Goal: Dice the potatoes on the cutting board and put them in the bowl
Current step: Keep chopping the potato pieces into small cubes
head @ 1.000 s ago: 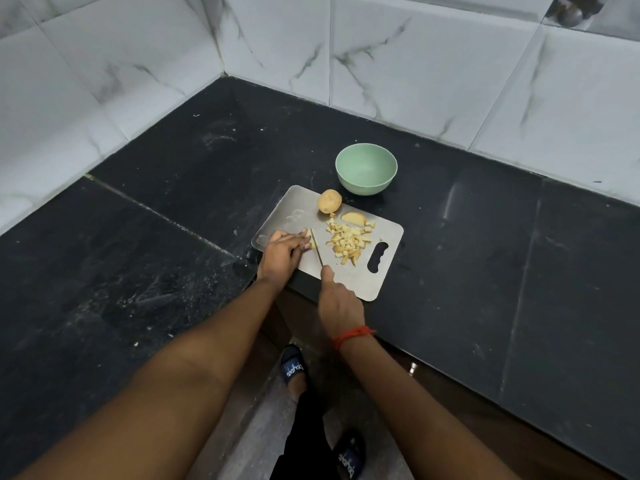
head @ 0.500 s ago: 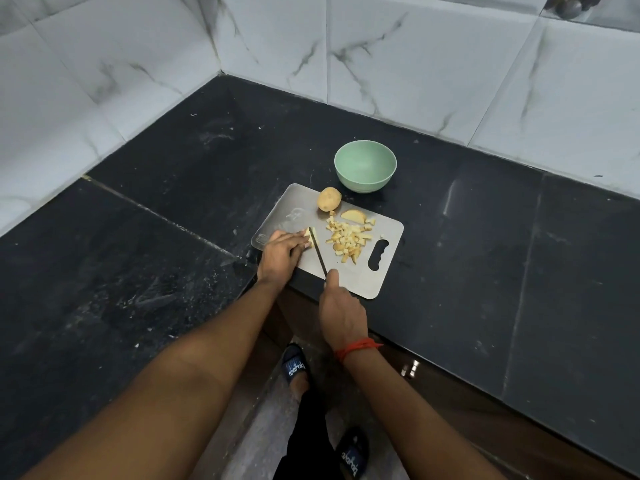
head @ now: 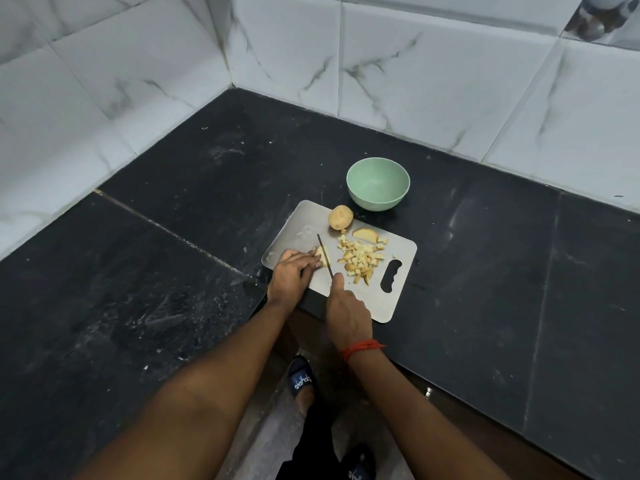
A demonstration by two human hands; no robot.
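A steel cutting board (head: 301,220) lies on the black counter. My left hand (head: 293,271) pins a small potato piece (head: 323,258) to the board with curled fingertips. My right hand (head: 346,311) grips a knife (head: 325,255), whose thin blade runs along the right side of that piece. A pile of diced potato (head: 360,258) sits in the board's middle, with a potato slice (head: 365,234) behind it. A whole unpeeled potato (head: 340,217) rests at the board's far edge. The pale green bowl (head: 378,183) stands empty just beyond the board.
White marbled wall tiles (head: 415,74) close the counter at the back and on the left. The counter's front edge (head: 433,386) runs below the board, with my sandalled feet (head: 301,379) on the floor beneath.
The knife blade has shifted slightly along the held potato piece. Both hands stay in the same place on the board.
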